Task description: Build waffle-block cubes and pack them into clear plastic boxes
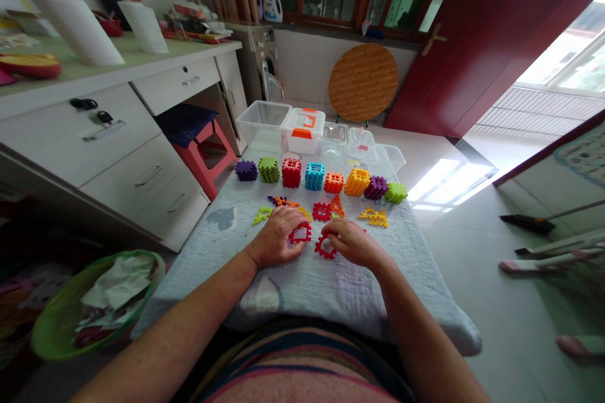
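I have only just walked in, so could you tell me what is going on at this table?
A person sits at a cloth-covered table. Their left hand rests on a red flat piece, and their right hand touches a second red piece beside it. More loose flat pieces lie beyond, then a row of eight coloured cubes, with clear plastic boxes behind.
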`<state>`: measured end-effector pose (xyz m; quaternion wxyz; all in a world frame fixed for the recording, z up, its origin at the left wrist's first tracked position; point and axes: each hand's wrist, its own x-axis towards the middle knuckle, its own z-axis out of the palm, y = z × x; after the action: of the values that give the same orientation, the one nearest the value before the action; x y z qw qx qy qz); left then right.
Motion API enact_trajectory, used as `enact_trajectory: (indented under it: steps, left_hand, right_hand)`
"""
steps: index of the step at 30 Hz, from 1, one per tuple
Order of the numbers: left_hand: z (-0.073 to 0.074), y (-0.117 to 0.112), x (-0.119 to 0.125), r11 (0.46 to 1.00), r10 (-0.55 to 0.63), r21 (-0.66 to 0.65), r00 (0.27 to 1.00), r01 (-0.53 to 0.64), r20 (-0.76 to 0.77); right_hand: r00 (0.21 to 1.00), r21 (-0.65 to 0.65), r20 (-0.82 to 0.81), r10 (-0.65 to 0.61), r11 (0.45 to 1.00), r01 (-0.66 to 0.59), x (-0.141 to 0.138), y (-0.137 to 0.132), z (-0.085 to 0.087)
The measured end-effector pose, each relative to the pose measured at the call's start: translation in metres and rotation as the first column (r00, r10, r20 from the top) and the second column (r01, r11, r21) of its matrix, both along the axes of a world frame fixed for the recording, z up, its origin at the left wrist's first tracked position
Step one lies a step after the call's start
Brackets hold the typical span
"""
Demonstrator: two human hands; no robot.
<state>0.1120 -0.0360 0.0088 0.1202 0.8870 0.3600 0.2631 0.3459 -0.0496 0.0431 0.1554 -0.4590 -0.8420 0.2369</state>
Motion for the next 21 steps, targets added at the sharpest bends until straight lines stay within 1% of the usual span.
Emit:
enact_trajectory:
  steps: [4,8,11,13,15,17,19,21]
  left_hand:
    - [-0.001,0.001,-0.001,1.0,0.006,-0.006,1.0,-0.006,0.006]
    - [-0.003,0.001,0.0,1.0,0.024,0.005,1.0,-0.024,0.006]
    - [-0.004,0.001,0.0,0.999,0.032,0.018,0.999,-0.032,0.01]
    - [-0.004,0.002,0.0,0.999,0.038,0.027,0.999,-0.038,0.019]
    - [-0.005,0.002,0.0,0.998,0.05,0.036,0.998,-0.052,0.031]
    - [-0.006,0.003,-0.001,0.997,0.066,0.041,0.997,-0.067,0.039]
    - [-0.007,0.003,-0.001,0.996,0.075,0.043,0.996,-0.077,0.041]
    - [-0.007,0.004,-0.002,0.995,0.083,0.043,0.996,-0.085,0.043]
  right_hand:
    - [0.987,0.127,0.099,-0.127,0.985,0.114,0.001,-0.006,-0.006]
    - [0.959,0.123,0.256,-0.125,0.988,0.096,-0.003,-0.017,-0.005]
    - [0.949,0.122,0.289,-0.129,0.988,0.097,-0.01,-0.023,-0.008]
    - [0.956,0.131,0.26,-0.134,0.986,0.103,-0.01,-0.024,-0.009]
    - [0.971,0.135,0.192,-0.14,0.984,0.116,-0.003,-0.023,-0.006]
    - [0.982,0.139,0.093,-0.167,0.978,0.154,0.014,-0.02,-0.002]
    - [0.975,0.15,0.007,-0.221,0.964,0.218,0.036,-0.017,0.002]
    - [0.964,0.152,-0.026,-0.264,0.952,0.265,0.058,-0.016,0.004]
